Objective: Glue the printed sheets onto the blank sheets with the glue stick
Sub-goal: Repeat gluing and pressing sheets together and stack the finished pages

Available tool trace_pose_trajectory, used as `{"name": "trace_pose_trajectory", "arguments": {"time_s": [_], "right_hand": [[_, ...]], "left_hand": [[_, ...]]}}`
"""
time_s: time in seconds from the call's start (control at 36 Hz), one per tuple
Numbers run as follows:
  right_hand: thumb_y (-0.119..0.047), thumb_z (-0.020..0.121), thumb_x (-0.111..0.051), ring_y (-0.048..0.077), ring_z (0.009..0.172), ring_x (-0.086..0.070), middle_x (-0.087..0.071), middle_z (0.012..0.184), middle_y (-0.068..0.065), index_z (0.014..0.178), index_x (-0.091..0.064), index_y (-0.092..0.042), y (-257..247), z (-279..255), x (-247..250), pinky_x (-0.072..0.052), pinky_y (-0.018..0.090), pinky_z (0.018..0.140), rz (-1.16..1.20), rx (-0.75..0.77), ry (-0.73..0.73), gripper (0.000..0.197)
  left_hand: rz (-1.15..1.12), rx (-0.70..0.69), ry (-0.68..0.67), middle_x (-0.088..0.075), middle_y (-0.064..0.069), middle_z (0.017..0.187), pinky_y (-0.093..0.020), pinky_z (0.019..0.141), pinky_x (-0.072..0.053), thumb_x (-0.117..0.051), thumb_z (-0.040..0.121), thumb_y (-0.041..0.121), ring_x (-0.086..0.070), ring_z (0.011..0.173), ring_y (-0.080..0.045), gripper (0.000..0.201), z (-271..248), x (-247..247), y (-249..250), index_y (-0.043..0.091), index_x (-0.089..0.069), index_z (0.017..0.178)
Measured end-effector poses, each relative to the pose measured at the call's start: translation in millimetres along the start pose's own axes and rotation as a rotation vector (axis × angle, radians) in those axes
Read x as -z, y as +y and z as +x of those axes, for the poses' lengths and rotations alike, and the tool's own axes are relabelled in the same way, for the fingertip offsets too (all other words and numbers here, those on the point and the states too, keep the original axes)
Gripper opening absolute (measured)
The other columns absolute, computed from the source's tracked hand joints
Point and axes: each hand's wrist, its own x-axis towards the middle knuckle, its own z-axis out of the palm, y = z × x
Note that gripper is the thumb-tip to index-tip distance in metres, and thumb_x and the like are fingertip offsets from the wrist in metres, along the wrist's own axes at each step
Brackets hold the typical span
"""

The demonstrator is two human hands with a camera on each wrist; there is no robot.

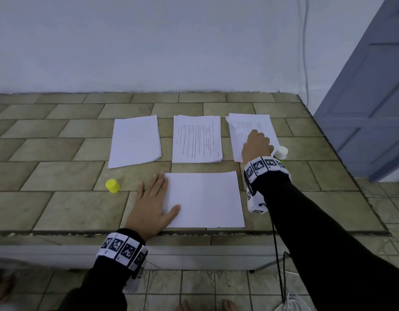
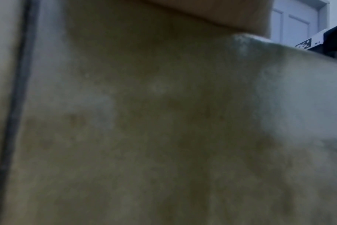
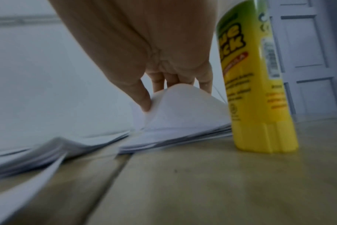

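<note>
On the tiled table (image 1: 59, 198), a single blank sheet (image 1: 207, 198) lies near the front edge. My left hand (image 1: 158, 196) rests flat on that sheet's left edge, fingers straight. Behind it lie a blank stack (image 1: 135, 140), a printed stack (image 1: 196, 140) and a second printed stack (image 1: 261, 122) at the right. My right hand (image 1: 255, 140) is on that right stack. In the right wrist view its thumb and fingers (image 3: 144, 100) pinch the top printed sheet (image 3: 179, 106), which bulges upward. The glue stick (image 1: 281, 152) (image 3: 256, 91) stands uncapped just right of that hand.
The yellow cap (image 1: 112, 185) stands on the table, left of my left hand. A wall runs along the back of the table and a blue-grey door (image 1: 368, 97) is at the right. The left wrist view is a blur of tabletop (image 2: 164, 121).
</note>
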Motion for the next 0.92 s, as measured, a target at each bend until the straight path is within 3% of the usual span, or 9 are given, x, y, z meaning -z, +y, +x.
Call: {"name": "trace_pose_trajectory", "arguments": {"time_s": [0.14, 0.28, 0.39, 0.47, 0.58, 0.67, 0.75, 0.83, 0.92], "right_hand": [[-0.023, 0.098, -0.048, 0.03, 0.113, -0.051, -0.053, 0.122, 0.012, 0.122, -0.046, -0.009, -3.7, -3.1, 19.6, -0.039, 0.044, 0.093, 0.085, 0.071, 0.166, 0.028], [-0.024, 0.094, -0.054, 0.026, 0.116, -0.048, -0.056, 0.122, 0.004, 0.12, -0.055, -0.015, -11.0, -21.8, 40.6, -0.033, 0.044, 0.103, 0.27, 0.306, 0.224, 0.027], [-0.024, 0.085, -0.066, 0.027, 0.122, -0.043, -0.054, 0.127, 0.005, 0.113, -0.063, -0.019, -17.5, -47.4, 44.5, -0.029, 0.047, 0.107, 0.407, 0.462, 0.09, 0.029], [-0.021, 0.082, -0.07, 0.024, 0.127, -0.037, -0.051, 0.133, 0.002, 0.109, -0.067, -0.024, -19.1, -70.7, 39.2, -0.026, 0.045, 0.109, 0.523, 0.542, -0.01, 0.028], [-0.023, 0.083, -0.071, 0.017, 0.133, -0.029, -0.045, 0.14, -0.003, 0.105, -0.066, -0.03, -14.3, -98.6, 28.0, -0.022, 0.049, 0.112, 0.55, 0.651, -0.089, 0.024], [-0.023, 0.085, -0.07, 0.018, 0.136, -0.025, -0.041, 0.146, -0.002, 0.105, -0.066, -0.033, -8.5, -112.6, 23.5, -0.02, 0.045, 0.114, 0.553, 0.681, -0.152, 0.023], [-0.021, 0.084, -0.071, 0.018, 0.139, -0.022, -0.038, 0.148, -0.002, 0.103, -0.067, -0.034, -1.9, -120.4, 18.5, -0.018, 0.043, 0.115, 0.547, 0.69, -0.183, 0.024], [-0.019, 0.084, -0.072, 0.022, 0.142, -0.018, -0.033, 0.152, -0.003, 0.102, -0.067, -0.034, 5.0, -124.3, 14.1, -0.016, 0.046, 0.117, 0.538, 0.671, -0.217, 0.024], [-0.017, 0.085, -0.071, 0.022, 0.145, -0.011, -0.024, 0.157, -0.002, 0.103, -0.066, -0.036, 12.0, -125.3, 10.3, -0.011, 0.044, 0.118, 0.543, 0.639, -0.249, 0.027]], "left_hand": [[-0.053, 0.003, 0.025, -0.001, 0.003, 0.164, -0.04, 0.121, 0.01, -0.012, 0.086, 0.067, 0.006, 0.15, -0.01, 0.089, -1.7, 2.2, 0.8, 0.014, -0.01, 0.157], [-0.154, 0.031, 0.072, -0.007, 0.006, 0.163, -0.036, 0.122, 0.009, -0.014, 0.089, 0.066, -0.001, 0.151, -0.009, 0.084, -1.0, -2.2, -0.6, 0.016, -0.016, 0.157], [-0.395, 0.057, 0.212, -0.031, 0.01, 0.156, -0.042, 0.122, -0.015, -0.019, 0.094, 0.062, -0.025, 0.146, -0.011, 0.074, 4.1, 4.7, -0.4, 0.016, -0.034, 0.151], [-0.631, 0.059, 0.368, -0.047, 0.033, 0.134, -0.026, 0.112, -0.032, -0.026, 0.097, 0.056, -0.043, 0.125, 0.007, 0.05, 3.8, 16.5, 6.4, 0.033, -0.048, 0.135], [-0.996, 0.235, 0.417, -0.068, 0.002, 0.11, -0.034, 0.089, -0.051, -0.032, 0.086, 0.071, -0.066, 0.102, -0.011, 0.062, 11.1, 36.1, 4.0, 0.028, -0.054, 0.125], [-1.298, 0.382, 0.341, -0.069, -0.001, 0.098, -0.028, 0.062, -0.056, -0.042, 0.085, 0.073, -0.069, 0.07, -0.013, 0.066, 23.2, 53.1, 0.5, 0.026, -0.05, 0.132], [-1.29, 0.424, 0.247, -0.072, 0.004, 0.095, -0.031, 0.063, -0.056, -0.042, 0.104, 0.044, -0.069, 0.076, -0.011, 0.043, 22.8, 57.8, -3.4, 0.031, -0.038, 0.144], [-1.226, 0.391, 0.125, -0.075, -0.002, 0.102, -0.031, 0.069, -0.059, -0.054, 0.097, 0.002, -0.071, 0.091, -0.018, 0.054, 17.1, 56.5, -8.0, 0.031, -0.043, 0.141], [-1.196, 0.313, 0.067, -0.07, -0.004, 0.122, -0.029, 0.076, -0.059, -0.051, 0.091, -0.015, -0.069, 0.104, -0.018, 0.056, 12.0, 56.3, -3.8, 0.019, -0.049, 0.136]]}}
